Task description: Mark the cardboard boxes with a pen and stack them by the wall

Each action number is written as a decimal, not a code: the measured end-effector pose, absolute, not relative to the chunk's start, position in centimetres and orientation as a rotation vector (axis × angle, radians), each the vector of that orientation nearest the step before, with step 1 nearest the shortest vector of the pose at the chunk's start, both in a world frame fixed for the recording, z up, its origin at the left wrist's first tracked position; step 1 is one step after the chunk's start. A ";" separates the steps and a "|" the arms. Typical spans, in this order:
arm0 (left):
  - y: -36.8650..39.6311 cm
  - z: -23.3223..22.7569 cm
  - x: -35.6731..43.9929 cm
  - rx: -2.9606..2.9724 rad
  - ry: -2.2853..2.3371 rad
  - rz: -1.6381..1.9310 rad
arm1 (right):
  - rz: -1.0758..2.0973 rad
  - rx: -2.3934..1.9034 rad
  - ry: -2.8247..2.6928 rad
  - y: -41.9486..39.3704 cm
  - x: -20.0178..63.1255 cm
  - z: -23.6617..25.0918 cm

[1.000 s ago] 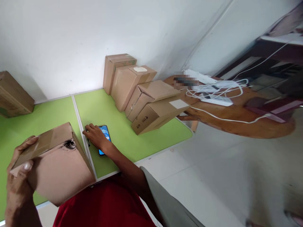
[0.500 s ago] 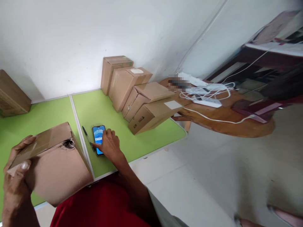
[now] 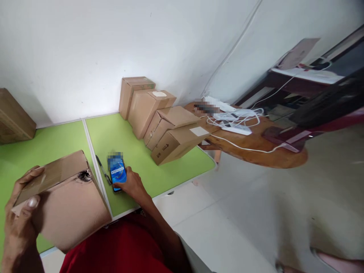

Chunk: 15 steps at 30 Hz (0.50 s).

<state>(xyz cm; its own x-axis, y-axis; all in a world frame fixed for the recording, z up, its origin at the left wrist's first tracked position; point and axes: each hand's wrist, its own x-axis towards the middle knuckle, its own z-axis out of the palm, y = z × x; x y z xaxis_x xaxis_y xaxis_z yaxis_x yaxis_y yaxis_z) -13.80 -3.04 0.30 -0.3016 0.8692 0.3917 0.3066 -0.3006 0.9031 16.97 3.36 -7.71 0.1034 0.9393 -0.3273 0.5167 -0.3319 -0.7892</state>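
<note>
Cardboard box [image 3: 61, 201] with a torn hole near one corner sits tilted in my left hand [image 3: 19, 223], low at the left of the head view and raised off the green table [image 3: 136, 140]. My thumb lies across its taped top edge and my fingers curl round the near end, so the grip is closed on the box.

My right hand [image 3: 132, 185] reaches over the table to a phone [image 3: 117, 173] with a lit blue screen. The fingers are loosely bent and the fingertips rest on the phone's lower edge; from here I cannot tell whether they grip it or only touch it. A black pen [image 3: 102, 174] lies just beside the phone, along the white seam in the table.

Further back, four more boxes [image 3: 159, 121] lean in a row against the wall, and another box [image 3: 14, 117] stands at the far left. Beyond the table, a wooden stand [image 3: 256, 148] carries white cables and a power strip [image 3: 236, 127].
</note>
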 end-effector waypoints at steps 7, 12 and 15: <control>-3.0 0.6 -13.4 1.385 1.451 1.680 | 1.549 -1.487 -1.166 1.0 19.2 -8.1; -2.8 0.5 -13.5 1.381 1.439 1.675 | 1.877 -0.853 -0.693 -1.4 21.1 -5.4; -2.5 0.5 -13.7 1.404 1.415 1.664 | 1.898 -0.682 -0.708 -2.5 20.9 -2.0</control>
